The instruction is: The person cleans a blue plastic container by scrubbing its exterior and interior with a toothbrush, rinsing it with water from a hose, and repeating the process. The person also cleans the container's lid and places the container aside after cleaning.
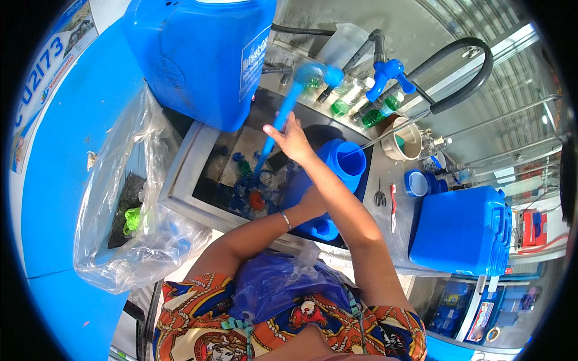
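Observation:
My right hand [292, 139] is wrapped round a long blue stick [278, 123] with a T-shaped top, its thumb stretched along it. The stick slants down into a metal sink [180, 171], where its lower end meets dark water and clutter. An orange piece [257, 200] shows near that end. A blue jug [295, 186] leans in the sink beneath my right forearm, its wide round mouth facing up. A thin hose runs to that mouth. My left hand [313, 203] rests against the jug; its fingers are hidden behind my right forearm.
A large blue container [198, 60] stands at the sink's far left. Behind are a blue-handled tap [388, 78], green bottles [349, 99] and a beige bucket [403, 139]. Scissors [380, 195], a toothbrush [393, 207] and another blue container [457, 228] lie right. A plastic bag [114, 240] is left.

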